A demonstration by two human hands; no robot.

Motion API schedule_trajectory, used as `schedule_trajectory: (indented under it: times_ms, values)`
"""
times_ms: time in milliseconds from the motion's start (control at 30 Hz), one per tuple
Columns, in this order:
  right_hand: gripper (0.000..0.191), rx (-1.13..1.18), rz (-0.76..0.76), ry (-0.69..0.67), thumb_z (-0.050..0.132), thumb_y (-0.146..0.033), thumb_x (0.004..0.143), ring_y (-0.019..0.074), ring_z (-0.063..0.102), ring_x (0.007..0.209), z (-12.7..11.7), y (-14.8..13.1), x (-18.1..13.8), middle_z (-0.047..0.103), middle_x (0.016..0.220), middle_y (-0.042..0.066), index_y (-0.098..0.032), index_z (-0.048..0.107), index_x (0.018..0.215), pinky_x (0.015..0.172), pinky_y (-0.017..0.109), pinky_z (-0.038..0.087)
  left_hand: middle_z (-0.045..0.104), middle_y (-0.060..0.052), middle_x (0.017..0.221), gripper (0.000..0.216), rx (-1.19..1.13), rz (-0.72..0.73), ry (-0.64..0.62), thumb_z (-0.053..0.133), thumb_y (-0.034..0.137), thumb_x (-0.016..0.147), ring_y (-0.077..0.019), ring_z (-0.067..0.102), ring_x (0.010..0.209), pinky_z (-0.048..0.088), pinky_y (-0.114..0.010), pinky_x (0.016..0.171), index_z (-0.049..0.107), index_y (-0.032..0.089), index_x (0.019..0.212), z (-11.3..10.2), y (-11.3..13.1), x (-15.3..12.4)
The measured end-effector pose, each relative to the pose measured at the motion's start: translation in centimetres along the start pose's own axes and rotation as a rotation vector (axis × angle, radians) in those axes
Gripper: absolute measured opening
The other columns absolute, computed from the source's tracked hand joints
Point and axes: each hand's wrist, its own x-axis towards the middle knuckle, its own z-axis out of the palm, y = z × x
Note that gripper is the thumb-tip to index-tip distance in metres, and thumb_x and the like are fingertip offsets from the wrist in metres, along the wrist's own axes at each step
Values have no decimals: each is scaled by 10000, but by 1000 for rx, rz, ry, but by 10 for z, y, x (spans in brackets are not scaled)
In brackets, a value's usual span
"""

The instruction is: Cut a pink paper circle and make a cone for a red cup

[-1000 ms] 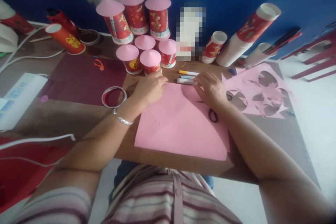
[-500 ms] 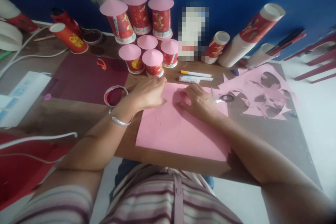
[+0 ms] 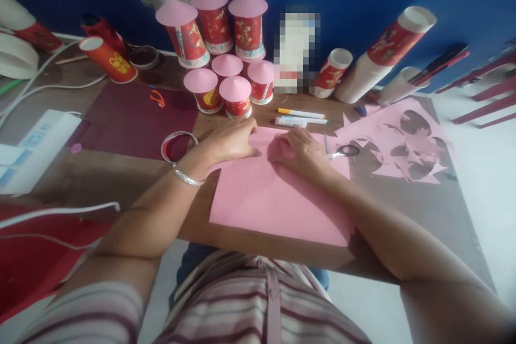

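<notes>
A pink paper sheet (image 3: 274,199) lies on the wooden table in front of me. My left hand (image 3: 231,140) rests on its far left corner, fingers curled and pressed together on the paper. My right hand (image 3: 300,151) lies on the sheet's far edge, fingers bent onto a small pink piece under them. Scissors (image 3: 341,151) lie just right of my right hand, untouched. Markers and a glue stick (image 3: 300,117) lie beyond the sheet.
Red paper cups with pink cone lids (image 3: 226,43) stand behind the sheet. A tape ring (image 3: 177,146) lies left of my left hand. Cut-out pink paper (image 3: 399,142) lies to the right. A white power strip (image 3: 36,148) and cables are at left.
My right hand moved from the markers at the sheet's far right corner leftward onto the sheet, uncovering the scissors. My left hand stayed at the sheet's corner.
</notes>
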Motion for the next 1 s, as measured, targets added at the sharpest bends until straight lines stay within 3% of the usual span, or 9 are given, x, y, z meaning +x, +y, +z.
schedule_trajectory:
  times_ms: [167, 300, 400, 567, 833, 1000]
  values:
    - [337, 174, 110, 32, 852, -325, 771, 325, 667, 1092, -1, 0, 1, 721, 1127, 108, -229, 750, 1078, 944, 465, 565, 675, -12, 870, 222, -359, 40, 49, 739, 356, 797, -184, 598, 776, 395, -316, 697, 592, 210, 877, 4, -6, 4]
    - [222, 473, 226, 18, 852, -364, 774, 223, 654, 848, -9, 3, 6, 717, 926, 42, -224, 748, 911, 798, 374, 547, 662, -12, 860, 262, -755, 110, 111, 741, 406, 814, -164, 594, 809, 430, -303, 741, 624, 183, 886, 5, -5, 5]
    - [193, 665, 306, 40, 807, -401, 806, 179, 613, 758, -13, 4, 8, 722, 875, 27, -222, 737, 818, 717, 332, 515, 637, 0, 823, 299, -929, 59, 147, 777, 415, 790, -151, 573, 793, 411, -288, 726, 631, 173, 887, 7, -1, 5]
    - [143, 738, 308, 138, 759, -358, 833, 181, 644, 791, -12, 6, 7, 728, 860, 23, -225, 718, 800, 726, 324, 524, 643, -10, 827, 307, -1007, 53, 143, 761, 447, 809, -153, 559, 810, 424, -289, 744, 658, 163, 860, 10, 6, 4]
    - [158, 696, 132, 235, 779, -351, 879, 174, 650, 813, -16, -4, 4, 710, 907, 26, -240, 694, 805, 716, 316, 553, 618, 6, 751, 269, -972, 23, 187, 698, 415, 832, -136, 539, 751, 402, -280, 705, 639, 159, 778, 12, 15, 2]
    - [224, 801, 215, 253, 799, -413, 865, 194, 658, 916, -15, -9, 4, 705, 972, 40, -239, 691, 775, 782, 336, 560, 650, -10, 774, 251, -1024, 62, 135, 722, 394, 814, -155, 593, 769, 462, -294, 728, 616, 172, 765, 12, 21, -1]
